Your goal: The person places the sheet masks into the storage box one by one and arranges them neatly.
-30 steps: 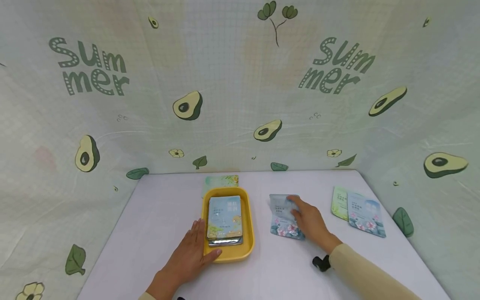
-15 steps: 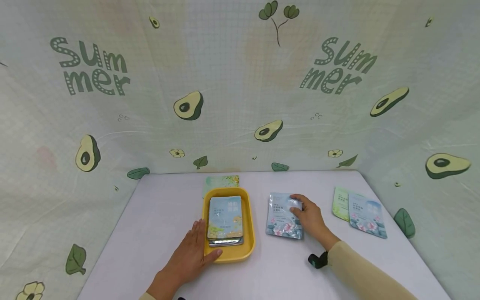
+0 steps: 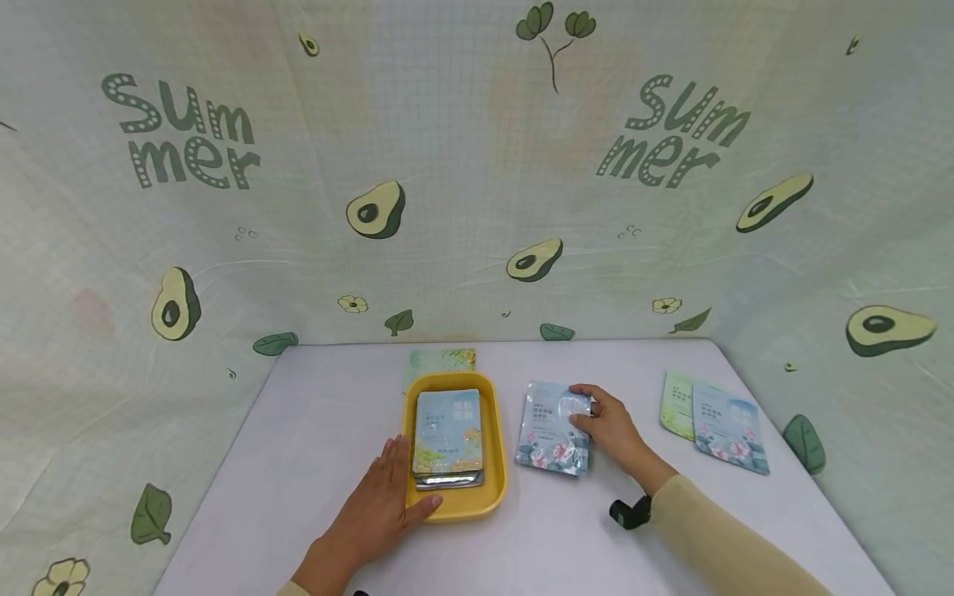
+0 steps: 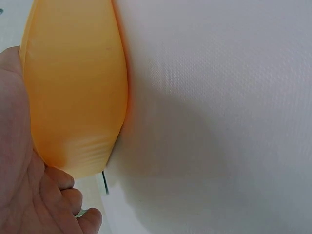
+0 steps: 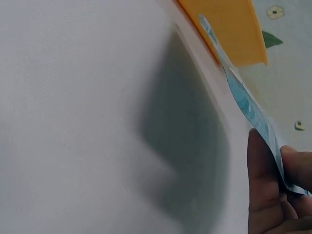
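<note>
My right hand pinches a blue foil sachet with pink flowers by its right edge, thumb on top and fingers beneath. In the right wrist view the sachet is seen edge-on, raised above the table with its shadow below. Along the left side of a yellow tray lies my left hand, fingers straight and thumb over the near rim. The left wrist view shows the tray's outer wall against that palm. Inside the tray rests a stack of sachets, a light blue one on top.
A green sachet and a blue floral sachet overlap at the right side of the white table. Another green sachet lies behind the tray, partly hidden by it. A printed cloth hangs behind the table.
The blue sachet has come up off the table and shifted left toward the tray with my right hand, its glare gone. My left hand and the tray have stayed put.
</note>
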{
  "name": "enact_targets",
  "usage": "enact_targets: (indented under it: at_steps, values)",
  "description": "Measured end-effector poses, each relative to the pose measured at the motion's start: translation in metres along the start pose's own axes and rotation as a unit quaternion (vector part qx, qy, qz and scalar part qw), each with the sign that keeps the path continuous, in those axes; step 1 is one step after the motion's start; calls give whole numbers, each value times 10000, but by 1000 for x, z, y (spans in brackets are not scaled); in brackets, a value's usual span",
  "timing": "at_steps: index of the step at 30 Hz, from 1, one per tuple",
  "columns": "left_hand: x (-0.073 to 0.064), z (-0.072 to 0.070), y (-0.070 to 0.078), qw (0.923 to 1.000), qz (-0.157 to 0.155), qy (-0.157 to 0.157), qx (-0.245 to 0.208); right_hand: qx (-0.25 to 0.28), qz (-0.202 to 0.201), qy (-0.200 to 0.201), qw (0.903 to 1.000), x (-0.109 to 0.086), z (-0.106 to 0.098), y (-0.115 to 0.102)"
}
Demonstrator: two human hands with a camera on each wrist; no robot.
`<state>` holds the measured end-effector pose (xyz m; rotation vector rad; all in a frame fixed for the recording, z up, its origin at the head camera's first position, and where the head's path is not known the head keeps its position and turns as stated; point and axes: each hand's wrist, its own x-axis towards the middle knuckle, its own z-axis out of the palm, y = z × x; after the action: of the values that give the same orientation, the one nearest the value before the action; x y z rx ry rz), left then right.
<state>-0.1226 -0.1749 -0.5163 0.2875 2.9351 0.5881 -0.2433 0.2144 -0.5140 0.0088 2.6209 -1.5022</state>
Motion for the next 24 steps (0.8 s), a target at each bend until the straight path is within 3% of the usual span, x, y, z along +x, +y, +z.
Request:
enact_targets:
  at_steps: [24]
  values:
    - [0,-5,2,9998,46,-26,201,497,35,-349,9981,2,2,-29]
